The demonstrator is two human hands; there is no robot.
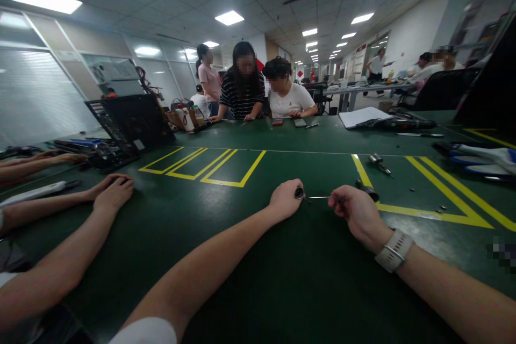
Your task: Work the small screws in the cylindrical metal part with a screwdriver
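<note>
My left hand (284, 200) is closed around a small round metal part (299, 192), whose dark hollow end faces right. Between the fingers of my right hand (360, 214) is a thin screwdriver (320, 197), its slim shaft running left toward that hollow end. Whether the tip touches the part I cannot tell. Just behind my right hand lies a dark metal cylinder (368, 191), partly hidden by the fingers. Farther back rests a silvery metal part with a narrow pointed end (380, 164). Small loose pieces (442, 208) lie to the right, near the yellow tape.
Yellow tape (226, 184) marks areas on the green table (242, 247). At left are a co-worker's hands (115, 191) and a black equipment frame (133, 123). Two people are at the far edge. Papers (365, 116) and blue-white gloves (484, 158) lie at right.
</note>
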